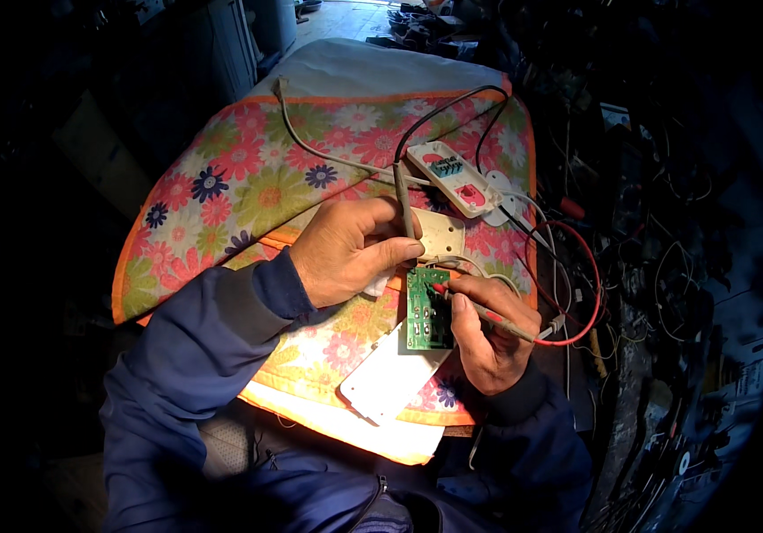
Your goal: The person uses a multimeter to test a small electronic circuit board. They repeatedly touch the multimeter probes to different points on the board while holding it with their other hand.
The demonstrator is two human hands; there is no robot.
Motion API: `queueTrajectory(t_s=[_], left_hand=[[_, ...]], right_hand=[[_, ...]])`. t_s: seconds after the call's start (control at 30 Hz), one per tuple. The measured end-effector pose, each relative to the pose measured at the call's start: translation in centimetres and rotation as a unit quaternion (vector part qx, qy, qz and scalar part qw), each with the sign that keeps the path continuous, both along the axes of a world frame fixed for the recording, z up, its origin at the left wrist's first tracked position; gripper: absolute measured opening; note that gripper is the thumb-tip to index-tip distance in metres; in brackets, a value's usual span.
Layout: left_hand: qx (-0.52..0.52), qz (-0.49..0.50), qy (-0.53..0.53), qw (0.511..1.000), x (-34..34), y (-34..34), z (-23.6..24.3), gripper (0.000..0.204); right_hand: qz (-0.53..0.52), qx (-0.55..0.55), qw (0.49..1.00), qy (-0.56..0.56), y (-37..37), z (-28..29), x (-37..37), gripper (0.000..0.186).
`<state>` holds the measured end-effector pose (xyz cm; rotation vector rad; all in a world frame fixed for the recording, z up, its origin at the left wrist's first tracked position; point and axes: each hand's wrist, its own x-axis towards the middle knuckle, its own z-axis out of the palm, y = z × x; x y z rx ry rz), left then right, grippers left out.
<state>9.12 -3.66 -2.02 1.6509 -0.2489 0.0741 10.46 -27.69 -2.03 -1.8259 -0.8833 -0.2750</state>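
A green circuit board (415, 306) with rows of solder joints lies partly on a white plastic casing part (386, 377). My left hand (355, 244) pinches a dark test probe (404, 200) with a black lead, pointing down toward the board's upper edge; its tip is hidden by my fingers. My right hand (492, 333) is closed on a red test probe (488, 315). The red tip rests at or just over the board's upper part; contact cannot be made out. A cream plastic part (442, 234) sits just beyond the board, with wires running beside it.
A flowered cloth (266, 195) with orange edging lies beneath everything. Farther off is a white and pink device (448, 179) with a small dark-marked panel. A pale cable (297, 142) crosses the cloth, and a red lead (596, 298) loops at right. Dim clutter fills the right side.
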Motion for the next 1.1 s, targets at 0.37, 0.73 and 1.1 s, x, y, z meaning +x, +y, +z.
queueTrajectory(t_s=[0.37, 0.73, 1.1], left_hand=[[0.042, 0.02, -0.031, 0.998, -0.1, -0.2, -0.3, 0.015], [0.052, 0.015, -0.052, 0.997, -0.2, -0.2, -0.5, 0.014], [0.097, -0.013, -0.013, 0.995, -0.4, 0.1, 0.1, 0.014]], right_hand=[[0.026, 0.017, 0.999, -0.027, 0.1, -0.2, 0.3, 0.014], [0.037, 0.023, 0.999, -0.021, 0.2, -0.4, 0.3, 0.014], [0.005, 0.026, 1.0, -0.003, 0.1, -0.6, 0.2, 0.014]])
